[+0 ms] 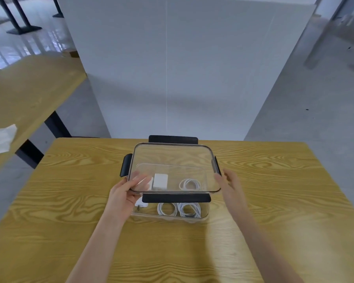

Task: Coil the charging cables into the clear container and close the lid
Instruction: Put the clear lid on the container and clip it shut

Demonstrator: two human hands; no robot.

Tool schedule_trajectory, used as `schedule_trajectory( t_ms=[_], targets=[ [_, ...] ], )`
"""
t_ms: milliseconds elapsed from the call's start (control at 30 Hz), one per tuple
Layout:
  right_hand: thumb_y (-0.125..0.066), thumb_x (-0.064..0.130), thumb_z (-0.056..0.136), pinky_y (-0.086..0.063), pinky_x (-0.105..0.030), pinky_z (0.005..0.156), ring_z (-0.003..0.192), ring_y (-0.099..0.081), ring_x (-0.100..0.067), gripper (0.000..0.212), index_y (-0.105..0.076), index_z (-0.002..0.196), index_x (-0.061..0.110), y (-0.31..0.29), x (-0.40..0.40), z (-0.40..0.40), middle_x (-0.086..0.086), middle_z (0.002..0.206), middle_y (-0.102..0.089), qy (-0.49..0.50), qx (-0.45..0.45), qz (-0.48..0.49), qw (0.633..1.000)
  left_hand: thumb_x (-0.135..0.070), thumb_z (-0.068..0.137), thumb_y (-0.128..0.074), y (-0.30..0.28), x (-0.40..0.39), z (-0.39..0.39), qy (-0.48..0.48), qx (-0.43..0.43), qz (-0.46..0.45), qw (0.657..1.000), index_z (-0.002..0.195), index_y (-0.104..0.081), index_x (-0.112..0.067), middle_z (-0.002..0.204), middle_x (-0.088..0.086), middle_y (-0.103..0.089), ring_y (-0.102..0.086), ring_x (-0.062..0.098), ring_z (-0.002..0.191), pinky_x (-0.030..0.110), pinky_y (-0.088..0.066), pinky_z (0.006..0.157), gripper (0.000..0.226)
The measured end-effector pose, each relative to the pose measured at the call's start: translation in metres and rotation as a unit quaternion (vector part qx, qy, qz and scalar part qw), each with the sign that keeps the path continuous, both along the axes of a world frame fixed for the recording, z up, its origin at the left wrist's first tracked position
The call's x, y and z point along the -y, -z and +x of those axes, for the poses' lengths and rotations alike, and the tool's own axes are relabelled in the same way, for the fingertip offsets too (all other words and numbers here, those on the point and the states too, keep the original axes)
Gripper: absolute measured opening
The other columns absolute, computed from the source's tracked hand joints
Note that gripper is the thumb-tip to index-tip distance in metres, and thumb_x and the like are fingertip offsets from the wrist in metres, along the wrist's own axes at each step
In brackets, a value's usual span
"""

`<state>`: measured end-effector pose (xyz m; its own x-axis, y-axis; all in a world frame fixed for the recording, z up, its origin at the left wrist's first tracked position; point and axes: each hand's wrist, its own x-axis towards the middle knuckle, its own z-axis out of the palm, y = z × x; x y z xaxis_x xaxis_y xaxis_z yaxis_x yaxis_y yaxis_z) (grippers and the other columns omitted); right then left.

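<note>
A clear lid [173, 158] with black latch flaps on its four sides hovers tilted above the clear container [204, 216] on the wooden table. My left hand [127, 193] grips the lid's near-left corner, fingers under it. My right hand [230, 186] holds the lid's right edge beside a black flap. Inside the container lie coiled white cables [179, 209], another white coil [189, 184] and a white charger block [160, 181], seen through the lid. A white plug [141, 204] sits at the container's left end.
The wooden table [70, 201] carries only the container. A white partition [172, 68] stands right behind the table's far edge. A second wooden table [29, 94] with a white cloth [0, 138] is to the left.
</note>
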<state>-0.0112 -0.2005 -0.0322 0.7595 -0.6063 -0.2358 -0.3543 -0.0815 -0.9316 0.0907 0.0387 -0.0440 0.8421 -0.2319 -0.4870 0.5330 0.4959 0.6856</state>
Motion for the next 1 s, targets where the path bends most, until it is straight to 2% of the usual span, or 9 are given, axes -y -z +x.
schedule_trajectory(
  t_ms=[33,100,167,333,500,567,667,800,1000],
  targets=[
    [-0.055,0.034,0.091,-0.04,-0.026,0.088,0.106,-0.054,-0.013,0.034,-0.055,0.117,0.014,0.004,0.002,0.003,0.003,0.115,-0.058,0.047,-0.013,0.114,0.992,0.003,0.087,-0.05,0.001,-0.002,-0.002,0.004,-0.001,-0.007,1.0,0.109,-0.059,0.0,0.112,0.014,-0.066,-0.073,0.019,0.077,0.022,-0.059,0.061,0.024],
    [-0.054,0.031,0.092,-0.055,-0.03,0.068,0.084,-0.065,-0.019,0.025,-0.059,0.1,0.008,0.009,0.005,0.009,-0.009,0.092,-0.07,0.102,-0.01,0.374,0.922,0.003,0.088,-0.049,0.004,-0.004,-0.005,0.013,-0.005,-0.02,1.0,0.108,-0.059,-0.002,0.107,0.013,-0.07,-0.073,0.02,0.079,0.024,-0.059,0.063,0.024],
    [-0.055,0.024,0.092,-0.059,-0.031,0.055,0.073,-0.071,-0.024,0.028,-0.06,0.102,-0.002,0.012,0.004,0.009,-0.016,0.086,-0.073,0.123,0.003,0.492,0.862,0.004,0.089,-0.046,0.006,-0.006,-0.008,0.026,-0.006,-0.027,0.999,0.11,-0.058,-0.003,0.097,0.013,-0.074,-0.073,0.021,0.08,0.025,-0.059,0.059,0.025],
    [-0.062,0.013,0.087,-0.056,-0.025,0.058,0.065,-0.069,-0.015,0.014,-0.063,0.097,0.004,0.028,0.006,0.006,-0.009,0.085,-0.072,0.116,0.004,0.39,0.914,0.004,0.091,-0.044,0.019,-0.016,-0.011,0.037,-0.001,0.005,0.999,0.098,-0.051,-0.008,0.092,0.013,-0.075,-0.074,0.022,0.079,0.024,-0.058,0.058,0.016],
    [-0.066,0.003,0.082,-0.054,-0.03,0.072,0.077,-0.064,-0.019,0.015,-0.066,0.098,0.002,0.041,0.001,0.0,-0.009,0.085,-0.069,0.122,-0.029,0.234,0.964,0.004,0.091,-0.047,0.033,-0.025,-0.01,0.051,0.014,0.058,0.997,0.142,-0.022,-0.004,0.1,0.016,-0.072,-0.074,0.021,0.076,0.025,-0.056,0.053,0.058],
    [-0.069,0.003,0.08,-0.05,-0.03,0.074,0.078,-0.062,-0.017,0.017,-0.068,0.097,0.004,0.045,-0.003,0.002,-0.004,0.082,-0.068,0.132,-0.042,0.187,0.973,0.0,0.09,-0.051,0.037,-0.025,-0.005,0.043,0.013,0.09,0.995,0.142,-0.022,0.002,0.106,0.017,-0.07,-0.073,0.023,0.081,0.028,-0.057,0.062,0.06],
    [-0.068,0.002,0.08,-0.049,-0.029,0.074,0.083,-0.063,-0.023,0.016,-0.068,0.096,0.006,0.052,-0.007,0.004,-0.004,0.083,-0.068,0.14,-0.038,0.178,0.973,-0.015,0.09,-0.057,0.036,-0.022,0.001,0.02,0.025,0.229,0.973,0.093,-0.062,-0.005,0.097,0.013,-0.068,-0.064,0.026,0.09,0.032,-0.048,0.086,0.011],
    [-0.068,0.003,0.08,-0.055,-0.039,0.077,0.079,-0.063,-0.024,0.011,-0.072,0.09,0.004,0.06,-0.012,0.008,-0.006,0.078,-0.069,0.135,-0.05,0.131,0.981,-0.031,0.091,-0.053,0.042,-0.019,0.007,0.01,0.073,0.419,0.905,0.056,-0.037,-0.016,0.056,-0.001,-0.035,-0.028,0.013,0.053,0.028,-0.025,0.054,0.041],
    [-0.073,0.009,0.077,-0.054,-0.045,0.084,0.074,-0.06,-0.022,0.021,-0.065,0.065,0.024,0.065,-0.018,0.012,-0.007,0.073,-0.068,0.167,-0.063,0.087,0.98,-0.026,0.094,-0.046,0.057,-0.016,0.012,0.045,0.115,0.549,0.827,0.051,-0.029,-0.012,0.052,0.002,-0.033,-0.028,0.018,0.052,0.033,-0.024,0.053,0.048]
  ],
)
